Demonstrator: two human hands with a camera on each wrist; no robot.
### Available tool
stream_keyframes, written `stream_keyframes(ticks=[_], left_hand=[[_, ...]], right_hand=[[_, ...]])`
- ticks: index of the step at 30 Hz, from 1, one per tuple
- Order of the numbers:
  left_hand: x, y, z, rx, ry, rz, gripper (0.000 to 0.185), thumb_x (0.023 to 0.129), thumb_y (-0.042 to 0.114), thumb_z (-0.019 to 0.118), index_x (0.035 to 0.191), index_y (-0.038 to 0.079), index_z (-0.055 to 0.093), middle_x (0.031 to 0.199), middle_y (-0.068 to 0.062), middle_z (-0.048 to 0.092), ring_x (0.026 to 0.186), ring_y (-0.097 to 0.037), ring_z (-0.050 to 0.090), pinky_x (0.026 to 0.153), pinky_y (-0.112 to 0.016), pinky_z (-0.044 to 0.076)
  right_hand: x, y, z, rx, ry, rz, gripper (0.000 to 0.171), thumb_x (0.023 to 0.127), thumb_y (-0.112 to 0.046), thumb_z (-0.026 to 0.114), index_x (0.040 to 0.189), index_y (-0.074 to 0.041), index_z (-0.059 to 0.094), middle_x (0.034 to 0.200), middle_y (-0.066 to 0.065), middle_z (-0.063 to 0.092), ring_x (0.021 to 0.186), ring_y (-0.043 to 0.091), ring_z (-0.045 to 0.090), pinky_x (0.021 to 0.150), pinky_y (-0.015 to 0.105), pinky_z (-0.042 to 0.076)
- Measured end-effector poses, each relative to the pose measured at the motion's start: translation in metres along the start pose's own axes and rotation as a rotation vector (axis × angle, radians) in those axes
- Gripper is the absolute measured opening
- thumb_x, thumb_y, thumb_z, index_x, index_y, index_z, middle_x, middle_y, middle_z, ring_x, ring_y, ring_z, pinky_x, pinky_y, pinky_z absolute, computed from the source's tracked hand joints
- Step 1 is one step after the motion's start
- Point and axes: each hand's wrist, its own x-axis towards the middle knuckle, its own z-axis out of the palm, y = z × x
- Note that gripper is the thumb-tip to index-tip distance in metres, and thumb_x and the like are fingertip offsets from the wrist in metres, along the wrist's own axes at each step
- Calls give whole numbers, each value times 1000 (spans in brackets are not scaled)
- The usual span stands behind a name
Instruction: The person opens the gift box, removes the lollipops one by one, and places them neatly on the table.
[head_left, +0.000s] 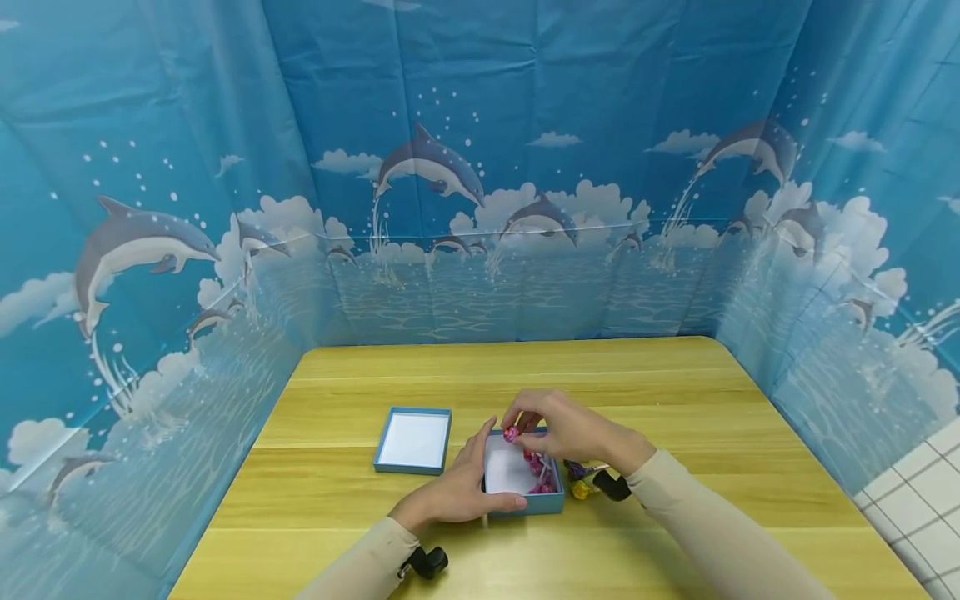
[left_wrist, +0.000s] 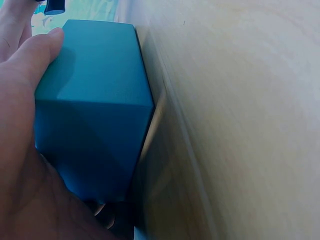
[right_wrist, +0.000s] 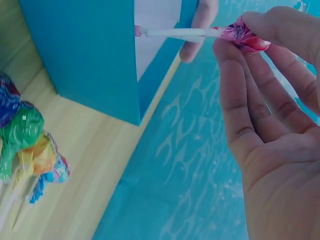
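Observation:
A blue box (head_left: 543, 503) with a white inside stands on the table, several pink-wrapped lollipops (head_left: 540, 479) gathered along its right side. My left hand (head_left: 459, 490) grips the box at its left, thumb along the front wall and fingers along the left side. In the left wrist view that thumb lies against the blue outer wall (left_wrist: 100, 65). Over the box, my right hand (head_left: 558, 421) pinches a pink-and-red lollipop (right_wrist: 245, 37) by its wrapped head between thumb and fingers. Its white stick (right_wrist: 180, 32) points toward the box opening in the right wrist view.
Left of the box lies a blue-rimmed lid (head_left: 412, 439), white inside facing up. Several lollipops in green, yellow and dark wrappers (right_wrist: 22, 125) lie on the wooden table (head_left: 360, 375) right of the box, beneath the right wrist. A dolphin-print curtain (head_left: 480, 275) surrounds the table.

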Motion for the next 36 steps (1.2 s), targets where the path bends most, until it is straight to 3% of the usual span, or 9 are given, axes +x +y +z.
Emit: stream_keyframes(ticks=[3,7,16,36], left_hand=[[0,0,0,-4,5,-7,137,100,77,80,189,27,-12,195,-24,12,176,-51,30,128,-74,47],[0,-1,1,-13,13,-6,137,99,73,82,189,29,-11,194,-26,15,174,-51,33,127,-74,48],[0,-1,2,-13,15,-19,135,98,74,83,186,44,-14,195,-27,12,177,-55,28,129,-77,45],[0,1,3,-15,22,-23,135,98,74,84,186,43,-13,195,-26,12,179,-55,24,132,-79,40]], right_hand=[[-2,2,-3,-23,23,-6,19,110,-11,83,128,-13,81,125,0,82,105,10,81,92,34,70],[-5,5,-7,-42,46,-11,20,109,-11,84,128,-17,81,124,-1,83,106,11,81,93,41,71],[-14,11,-16,-40,72,14,23,109,-11,84,130,-19,83,124,-2,84,107,11,80,92,44,71],[-43,44,-21,-86,114,104,25,109,-10,84,134,-13,81,122,-1,84,105,11,78,95,43,70]])
